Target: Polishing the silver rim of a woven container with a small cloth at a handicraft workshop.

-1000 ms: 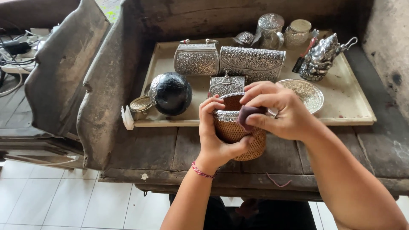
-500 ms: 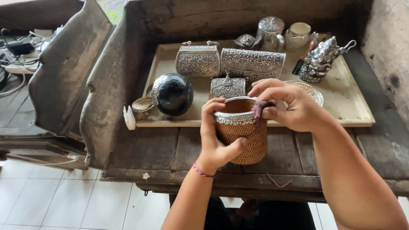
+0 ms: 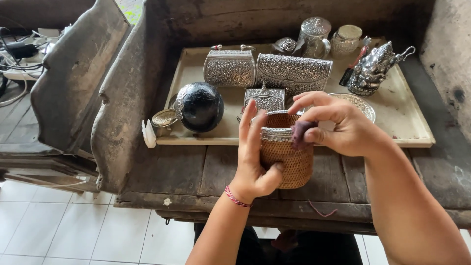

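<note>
Head view, items as seen.

Item 1. My left hand point(image 3: 255, 162): wrapped about the near left side of the woven basket point(image 3: 287, 157), thumb pressed to its wall low down, the other fingers point(image 3: 250, 125) held straight and close together, reaching up past the rim. A red cord bracelet point(image 3: 235, 196) sits on that wrist.

Item 2. My right hand point(image 3: 343, 127): thumb and forefinger pinched tight on a small dark purple cloth point(image 3: 300, 133), which is pressed to the silver rim band point(image 3: 275, 133) of the basket on its right side. The remaining fingers are curled loosely above.

Item 3. Woven basket: round, brown wicker, upright, open at the top, standing on the dark wooden bench point(image 3: 176, 172) just in front of the tray point(image 3: 412, 122), touching both my hands.

Item 4. Tray, pale, flat, lying on the bench. On it: a black sphere point(image 3: 198, 105) with silver trim at left; a small lidded silver pot point(image 3: 163, 119) just beside the sphere; two embossed silver clutch boxes point(image 3: 265, 71) side by side at the back; a smaller silver box point(image 3: 265, 98) behind the basket; a shallow silver dish point(image 3: 360, 104) partly hidden by my right hand; a silver figurine point(image 3: 372, 71) at right; silver jars point(image 3: 326, 37) at the far edge.

Item 5. White tiled floor point(image 3: 64, 230), below left.
</note>
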